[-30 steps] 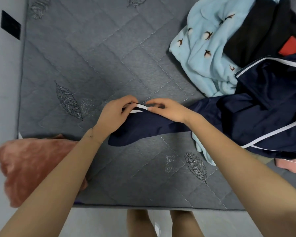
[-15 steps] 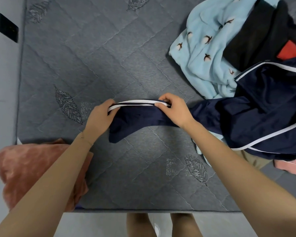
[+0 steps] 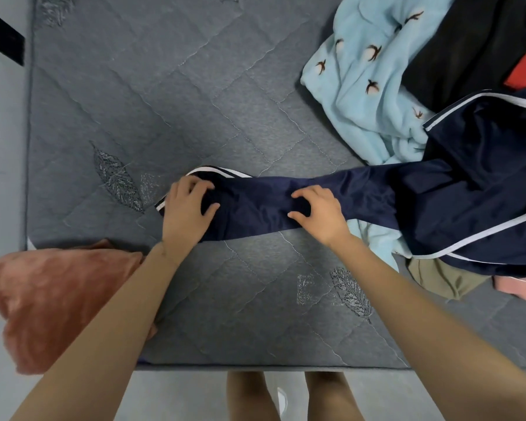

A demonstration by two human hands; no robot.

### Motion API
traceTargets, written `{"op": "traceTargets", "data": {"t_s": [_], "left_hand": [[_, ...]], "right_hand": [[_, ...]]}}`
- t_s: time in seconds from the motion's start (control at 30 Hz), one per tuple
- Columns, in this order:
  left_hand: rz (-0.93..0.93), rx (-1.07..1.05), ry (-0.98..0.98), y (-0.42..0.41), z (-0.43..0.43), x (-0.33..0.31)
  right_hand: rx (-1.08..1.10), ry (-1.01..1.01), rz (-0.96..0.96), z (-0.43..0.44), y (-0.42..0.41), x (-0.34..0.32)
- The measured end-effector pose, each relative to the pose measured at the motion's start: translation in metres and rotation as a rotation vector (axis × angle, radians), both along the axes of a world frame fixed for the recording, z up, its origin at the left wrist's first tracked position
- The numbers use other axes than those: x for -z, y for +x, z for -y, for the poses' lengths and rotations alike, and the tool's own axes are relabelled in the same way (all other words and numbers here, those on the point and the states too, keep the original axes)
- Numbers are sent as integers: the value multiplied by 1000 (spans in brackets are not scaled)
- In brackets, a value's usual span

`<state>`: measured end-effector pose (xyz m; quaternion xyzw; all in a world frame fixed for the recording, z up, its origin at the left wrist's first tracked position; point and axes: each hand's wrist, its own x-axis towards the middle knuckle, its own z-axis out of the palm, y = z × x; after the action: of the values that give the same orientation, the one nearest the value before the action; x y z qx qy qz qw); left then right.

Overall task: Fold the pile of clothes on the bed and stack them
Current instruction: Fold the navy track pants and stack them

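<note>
Navy garment point(image 3: 255, 208) lies stretched on the mattress point(image 3: 195, 101), long axis left to right. The left hand point(image 3: 186, 208) clutches its white-trimmed end. The right hand point(image 3: 319, 214) pinches cloth farther along. Its bulk lies beyond that grip, nearer the right hand, on the pile of clothes point(image 3: 362, 71).

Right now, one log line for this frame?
navy garment: end laid on bed | left hand: grips striped end | right hand: grips middle | pile: unfolded, right
</note>
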<state>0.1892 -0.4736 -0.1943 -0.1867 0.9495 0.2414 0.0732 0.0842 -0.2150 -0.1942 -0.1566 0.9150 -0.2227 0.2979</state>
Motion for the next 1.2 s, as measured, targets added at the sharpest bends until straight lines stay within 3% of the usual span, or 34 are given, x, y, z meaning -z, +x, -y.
{"op": "traceTargets", "data": {"t_s": [0.23, 0.57, 0.73, 0.9, 1.07, 1.2], "left_hand": [[205, 251, -103, 51, -31, 47], [-85, 193, -244, 58, -19, 58], [-165, 0, -121, 49, -23, 25], [-192, -86, 64, 31, -23, -18], [-232, -68, 285, 15, 0, -45], [-183, -27, 311, -5, 28, -40]], "right_hand": [[-170, 74, 25, -6, 27, 34], [-117, 74, -295, -4, 41, 64], [-45, -66, -278, 1, 35, 40], [-94, 8, -286, 3, 19, -1], [-76, -58, -285, 11, -4, -35], [-43, -68, -321, 21, -21, -39]]}}
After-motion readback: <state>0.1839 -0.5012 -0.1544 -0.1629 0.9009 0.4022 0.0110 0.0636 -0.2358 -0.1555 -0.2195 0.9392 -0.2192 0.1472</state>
